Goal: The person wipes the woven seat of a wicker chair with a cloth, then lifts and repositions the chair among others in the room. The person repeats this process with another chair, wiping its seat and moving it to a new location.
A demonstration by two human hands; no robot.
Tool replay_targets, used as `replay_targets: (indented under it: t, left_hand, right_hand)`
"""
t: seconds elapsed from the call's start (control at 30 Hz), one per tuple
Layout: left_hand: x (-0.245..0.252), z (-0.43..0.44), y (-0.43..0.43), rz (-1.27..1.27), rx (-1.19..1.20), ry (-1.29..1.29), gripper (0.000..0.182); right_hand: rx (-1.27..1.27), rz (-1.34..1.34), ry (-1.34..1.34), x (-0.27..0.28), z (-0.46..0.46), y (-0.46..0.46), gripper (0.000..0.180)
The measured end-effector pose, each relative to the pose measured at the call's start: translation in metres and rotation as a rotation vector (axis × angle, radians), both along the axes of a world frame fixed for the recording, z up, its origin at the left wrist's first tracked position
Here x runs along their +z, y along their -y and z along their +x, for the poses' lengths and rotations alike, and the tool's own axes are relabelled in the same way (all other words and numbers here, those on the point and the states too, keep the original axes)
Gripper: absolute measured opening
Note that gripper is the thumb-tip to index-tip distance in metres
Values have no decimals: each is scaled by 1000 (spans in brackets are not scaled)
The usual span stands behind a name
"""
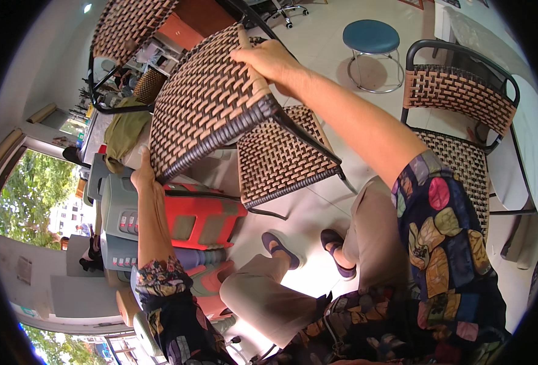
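Note:
A woven rattan-style chair (205,100) with a dark frame is held up, tilted, with its seat facing me. Its woven backrest (130,27) rises at the upper left. My right hand (273,64) grips the seat's right edge, thumb on the weave. At the seat's lower left corner, my left hand (145,173) has hold of the edge, its fingers mostly hidden behind. Beneath and beyond the raised chair, a second woven seat (287,159) stands low on the floor, partly covered by it.
Grey plastic stools (118,223) and red plastic stools (200,219) are stacked at my left. An olive cloth (125,130) lies behind them. A round blue stool (371,36) stands ahead on the tiled floor (324,27). Another woven chair (460,91) is close on my right.

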State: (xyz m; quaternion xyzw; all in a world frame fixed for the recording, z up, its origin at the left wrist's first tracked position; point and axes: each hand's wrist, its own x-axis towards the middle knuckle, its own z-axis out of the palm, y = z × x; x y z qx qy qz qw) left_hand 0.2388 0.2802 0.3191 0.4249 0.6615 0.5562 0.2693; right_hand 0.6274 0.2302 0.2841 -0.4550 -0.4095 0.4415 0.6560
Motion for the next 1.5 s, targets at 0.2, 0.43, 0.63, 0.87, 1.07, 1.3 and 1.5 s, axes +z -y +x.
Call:
replay_targets:
  t: [0.2,0.43,0.63,0.87,1.07,1.3,1.5]
  left_hand:
    - [-20,17,-24,37,-112,73,66]
    - [-30,29,-24,-84,-85,-38,60]
    - [-33,13,-20,-68,-116,-17,51]
    - [-23,4,-13,-49,-95,0,44]
    - [16,1,13,-12,-122,97,33]
    - [64,-12,69,126,-125,204,45]
    - [101,-29,152,227,-147,157,41]
  right_hand:
    - [99,-61,-161,-25,23,0,30]
    - [159,-95,-205,-49,33,4,32]
    - [209,-94,-74,-43,28,15,51]
    - [168,-76,-165,-32,15,23,34]
    - [201,91,-158,10,6,32,25]
    - [223,207,-84,58,-9,83,32]
    - [259,427,-15,96,-27,146,35]
